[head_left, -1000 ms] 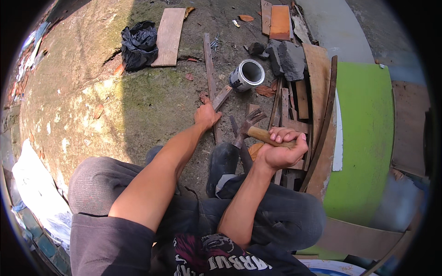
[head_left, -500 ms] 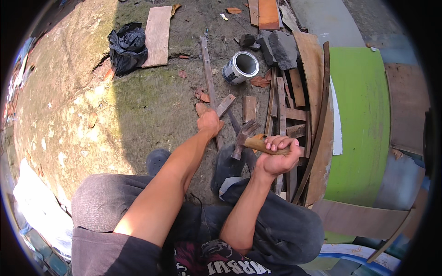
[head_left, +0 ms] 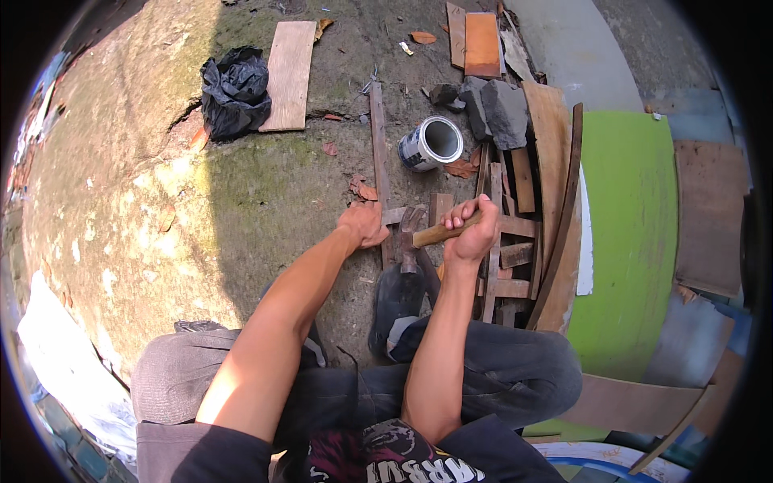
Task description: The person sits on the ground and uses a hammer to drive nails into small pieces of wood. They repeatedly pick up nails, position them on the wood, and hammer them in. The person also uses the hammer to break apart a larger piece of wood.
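Observation:
My right hand (head_left: pixel 475 229) grips the wooden handle of a claw hammer (head_left: pixel 409 233). The hammer's head hangs low, over the toe of my dark shoe (head_left: pixel 396 299). My left hand (head_left: pixel 365 224) is closed at one end of a short piece of wood (head_left: pixel 394 215). That piece crosses a long narrow wooden strip (head_left: pixel 379 149) lying on the ground, with a few nails (head_left: pixel 369 84) near its far end. The fingertips of my left hand are partly hidden.
An open paint can (head_left: pixel 440 141) stands beyond my right hand, near grey stone blocks (head_left: pixel 499 113). Scrap wood (head_left: pixel 519 229) and a green board (head_left: pixel 624 241) lie to the right. A black plastic bag (head_left: pixel 235 92) rests beside a plank (head_left: pixel 290 74) at the far left.
The hammer's head has come down and left, nearer my left hand, its handle now more level. The short piece of wood has turned more level in my left hand. The whole view has shifted slightly.

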### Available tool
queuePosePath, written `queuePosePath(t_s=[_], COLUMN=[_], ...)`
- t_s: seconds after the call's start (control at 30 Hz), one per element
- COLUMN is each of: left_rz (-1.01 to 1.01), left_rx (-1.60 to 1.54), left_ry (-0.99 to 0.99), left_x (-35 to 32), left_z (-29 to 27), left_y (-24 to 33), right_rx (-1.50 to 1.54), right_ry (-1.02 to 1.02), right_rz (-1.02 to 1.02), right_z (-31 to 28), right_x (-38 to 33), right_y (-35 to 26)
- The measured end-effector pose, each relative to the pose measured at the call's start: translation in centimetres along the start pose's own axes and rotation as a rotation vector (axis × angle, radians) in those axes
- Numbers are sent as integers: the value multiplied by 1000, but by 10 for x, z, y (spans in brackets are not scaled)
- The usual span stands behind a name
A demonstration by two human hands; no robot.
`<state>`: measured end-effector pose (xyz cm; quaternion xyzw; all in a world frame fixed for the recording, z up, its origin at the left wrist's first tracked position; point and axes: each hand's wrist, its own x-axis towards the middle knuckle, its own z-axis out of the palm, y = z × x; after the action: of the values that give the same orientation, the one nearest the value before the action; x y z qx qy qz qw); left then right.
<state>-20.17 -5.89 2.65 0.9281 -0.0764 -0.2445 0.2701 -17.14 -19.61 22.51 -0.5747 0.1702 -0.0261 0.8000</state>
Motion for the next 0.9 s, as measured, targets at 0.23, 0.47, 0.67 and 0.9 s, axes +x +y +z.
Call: queuePosePath(t_s=[0.23, 0.47, 0.67, 0.9], left_rz=[33, -9, -2, -62], left_rx=[-61, 7, 10, 35], left_ry=[-155, -156, -145, -146], left_x=[-10, -5, 1, 6], left_z=[-36, -36, -32, -23], left_y=[-7, -7, -5, -4], right_rx=[-229, -491, -647, -640], right_ry=[-113, -138, -171, -236], right_rz=[355, 577, 621, 557], right_z=[22, 61, 81, 100], right_x=[85, 132, 158, 157], right_y=[39, 74, 93, 99])
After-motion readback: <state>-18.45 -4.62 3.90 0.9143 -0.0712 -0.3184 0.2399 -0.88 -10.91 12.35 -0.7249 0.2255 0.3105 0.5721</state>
